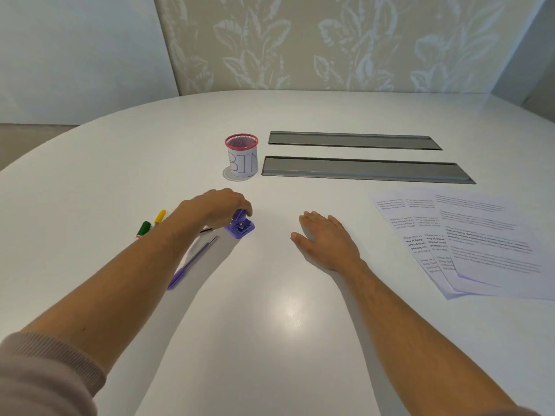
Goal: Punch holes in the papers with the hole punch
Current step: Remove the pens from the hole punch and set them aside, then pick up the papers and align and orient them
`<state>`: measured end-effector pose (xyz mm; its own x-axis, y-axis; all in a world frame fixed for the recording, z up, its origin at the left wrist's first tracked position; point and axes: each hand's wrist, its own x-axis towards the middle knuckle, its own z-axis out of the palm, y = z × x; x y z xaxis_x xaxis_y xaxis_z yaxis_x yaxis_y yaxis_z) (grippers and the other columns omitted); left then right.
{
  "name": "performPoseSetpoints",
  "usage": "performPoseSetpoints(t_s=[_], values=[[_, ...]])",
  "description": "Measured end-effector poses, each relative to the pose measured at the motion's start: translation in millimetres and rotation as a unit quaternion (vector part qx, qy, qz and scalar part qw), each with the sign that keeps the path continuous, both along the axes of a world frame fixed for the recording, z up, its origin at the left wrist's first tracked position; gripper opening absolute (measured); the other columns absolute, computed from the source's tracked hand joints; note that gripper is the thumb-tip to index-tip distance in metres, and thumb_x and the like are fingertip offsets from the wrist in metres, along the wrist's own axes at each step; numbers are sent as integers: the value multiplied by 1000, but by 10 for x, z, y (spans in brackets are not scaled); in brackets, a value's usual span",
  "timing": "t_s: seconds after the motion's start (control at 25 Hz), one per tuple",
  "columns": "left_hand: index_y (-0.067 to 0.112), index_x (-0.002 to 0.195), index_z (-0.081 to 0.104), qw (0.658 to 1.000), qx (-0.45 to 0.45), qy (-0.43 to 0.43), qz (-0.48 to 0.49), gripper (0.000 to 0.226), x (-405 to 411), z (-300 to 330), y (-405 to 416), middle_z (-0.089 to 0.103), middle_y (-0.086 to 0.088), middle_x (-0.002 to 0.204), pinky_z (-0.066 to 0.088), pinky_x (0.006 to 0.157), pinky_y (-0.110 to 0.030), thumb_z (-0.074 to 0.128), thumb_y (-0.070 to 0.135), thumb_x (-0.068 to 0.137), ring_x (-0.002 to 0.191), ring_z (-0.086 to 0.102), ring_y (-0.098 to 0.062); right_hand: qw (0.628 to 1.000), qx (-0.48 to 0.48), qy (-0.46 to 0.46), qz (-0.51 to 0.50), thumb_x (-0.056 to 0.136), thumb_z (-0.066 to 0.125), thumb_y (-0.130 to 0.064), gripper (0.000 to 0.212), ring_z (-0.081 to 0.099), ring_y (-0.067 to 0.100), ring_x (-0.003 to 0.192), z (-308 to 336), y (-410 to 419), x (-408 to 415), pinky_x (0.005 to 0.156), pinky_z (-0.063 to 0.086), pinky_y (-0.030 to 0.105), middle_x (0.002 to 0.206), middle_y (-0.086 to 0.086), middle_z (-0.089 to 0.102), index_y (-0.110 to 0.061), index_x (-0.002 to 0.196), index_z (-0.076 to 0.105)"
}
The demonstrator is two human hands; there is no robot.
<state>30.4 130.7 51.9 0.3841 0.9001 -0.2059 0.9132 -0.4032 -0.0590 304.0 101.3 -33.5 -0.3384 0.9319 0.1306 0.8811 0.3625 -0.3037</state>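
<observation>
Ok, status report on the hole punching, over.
Left hand gripping purple hole punch. Right hand flat, empty. Papers far right, untouched. Path clear.

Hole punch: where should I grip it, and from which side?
Grip the hole punch by its raised lever, from above and the left, as the left hand is doing. Its flat base sits on the table, leaving little to pinch low down.

Left hand (214,205) extended forward, palm down, fingers curled over a small object, forearm bare, sleeve pushed up near elbow, right hand (326,238) flat on surface (270,340), palm down, fingers extended, empty, forearm bare
</observation>
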Motion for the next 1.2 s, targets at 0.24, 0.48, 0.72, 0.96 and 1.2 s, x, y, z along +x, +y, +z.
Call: performPoseSetpoints(t_s=[0.24, 0.48, 0.72, 0.96, 1.2], values=[[22, 110, 60, 999, -31, -22, -18, 28, 28, 126, 104, 63, 1, 109, 46, 78, -30, 66, 12, 85, 93, 56, -20, 1000, 16, 2, 6, 93, 28, -61, 69, 21, 11, 148, -23, 12, -1, 120, 8, 36, 159, -3, 32, -20, 149, 36], [16, 99, 59, 993, -21, -115, 24, 10, 290, 201, 8, 59, 0, 95, 37, 70, -26, 62, 13, 90, 82, 52, -20, 1000, 15, 24, 7, 94, 31, -61, 66, 28, 15, 146, -9, -4, 26, 120, 12, 38, 156, -2, 38, -19, 144, 43], [21, 100, 58, 954, -35, -270, 126, 14, 701, 194, -234, 63, 1, 96, 47, 65, -21, 66, 18, 89, 82, 59, -14, 990, 27, 133, -46, 97, 47, -44, 48, 49, 22, 131, 98, -72, 77, 110, 33, 37, 143, 4, 55, -16, 135, 56], [15, 96, 64, 858, -94, -446, 238, 13, 1340, 18, -446, 68, -5, 95, 55, 69, -29, 72, 16, 85, 85, 64, -19, 987, 34, 139, -72, 96, 50, -45, 53, 32, 18, 144, 218, -85, 706, 115, 25, 36, 151, 1, 45, -18, 142, 49], [4, 95, 66, 731, -123, -595, 310, 10, 1786, -148, -470, 70, -12, 92, 56, 55, -23, 69, 9, 87, 76, 69, -20, 977, 29, 171, -123, 95, 53, -45, 50, 33, 14, 143, 241, -142, 1586, 113, 26, 32, 151, -4, 46, -22, 140, 53]])
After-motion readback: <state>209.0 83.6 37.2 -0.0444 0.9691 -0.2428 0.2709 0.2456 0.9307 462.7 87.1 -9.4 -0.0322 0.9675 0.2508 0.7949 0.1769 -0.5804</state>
